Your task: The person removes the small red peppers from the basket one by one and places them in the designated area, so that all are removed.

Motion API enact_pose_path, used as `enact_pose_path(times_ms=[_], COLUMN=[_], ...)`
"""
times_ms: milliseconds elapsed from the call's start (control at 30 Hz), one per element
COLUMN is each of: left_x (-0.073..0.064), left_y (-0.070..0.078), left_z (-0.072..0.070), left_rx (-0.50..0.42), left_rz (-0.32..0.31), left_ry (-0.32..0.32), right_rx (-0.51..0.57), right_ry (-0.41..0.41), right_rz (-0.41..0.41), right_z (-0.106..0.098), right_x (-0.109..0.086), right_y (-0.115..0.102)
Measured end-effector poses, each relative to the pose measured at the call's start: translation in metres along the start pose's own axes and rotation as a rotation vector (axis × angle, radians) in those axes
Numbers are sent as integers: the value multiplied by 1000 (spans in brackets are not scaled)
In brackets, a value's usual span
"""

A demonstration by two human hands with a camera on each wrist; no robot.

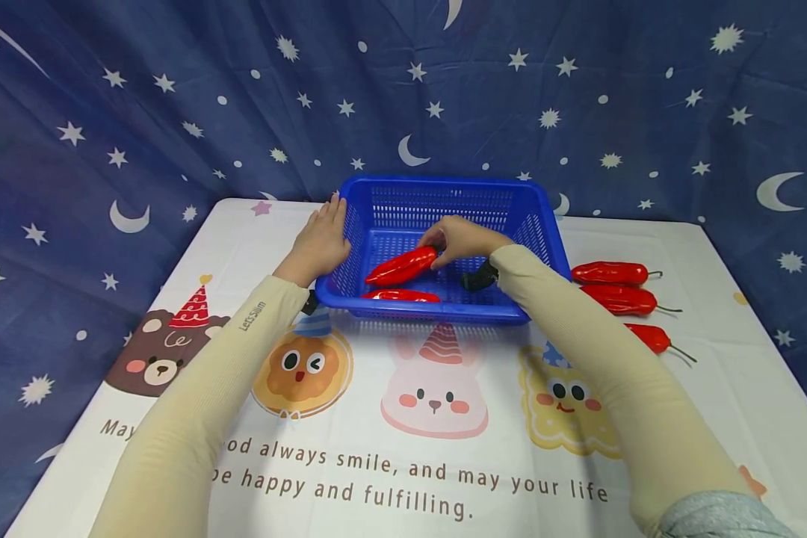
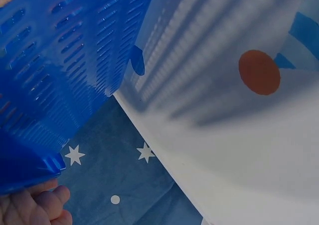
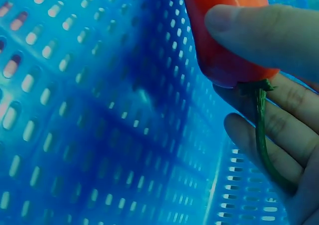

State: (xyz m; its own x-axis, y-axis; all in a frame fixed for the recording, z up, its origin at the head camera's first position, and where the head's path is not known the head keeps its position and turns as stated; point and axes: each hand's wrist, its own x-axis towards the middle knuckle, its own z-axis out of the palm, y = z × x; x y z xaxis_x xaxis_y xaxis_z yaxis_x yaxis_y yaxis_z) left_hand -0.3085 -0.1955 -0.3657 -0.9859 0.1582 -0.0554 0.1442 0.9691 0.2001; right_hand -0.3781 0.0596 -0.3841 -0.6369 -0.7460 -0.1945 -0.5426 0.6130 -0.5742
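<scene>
White worktop (image 1: pixel 276 519), blue basket (image 1: pixel 464 310) near its far edge, starry curtain (image 1: pixel 376 75) beyond.
Three red peppers (image 1: pixel 612 273) lie between the basket and the worktop's right edge; another pepper (image 1: pixel 403 295) rests along the basket's near wall. Just beyond it, the right hand (image 1: pixel 462 237) holds a long red pepper (image 1: pixel 400 267) in a narrow grip at its stem end. The left hand (image 1: pixel 317 240) rests on the left rim, fingers fairly straight; firm contact there should steady the basket, and slow lowering, angled clear of the neighbour, would likely avoid a knock.
</scene>
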Motion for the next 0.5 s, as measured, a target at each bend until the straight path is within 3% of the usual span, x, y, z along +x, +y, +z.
enact_pose_path(times_ms=[500], left_x=[0], left_y=[-1], left_z=[1], left_rx=[-13], left_rz=[2], left_ry=[6], right_rx=[24], right_ry=[13], right_rz=[22], right_z=[-11], right_x=[-4], right_y=[-2])
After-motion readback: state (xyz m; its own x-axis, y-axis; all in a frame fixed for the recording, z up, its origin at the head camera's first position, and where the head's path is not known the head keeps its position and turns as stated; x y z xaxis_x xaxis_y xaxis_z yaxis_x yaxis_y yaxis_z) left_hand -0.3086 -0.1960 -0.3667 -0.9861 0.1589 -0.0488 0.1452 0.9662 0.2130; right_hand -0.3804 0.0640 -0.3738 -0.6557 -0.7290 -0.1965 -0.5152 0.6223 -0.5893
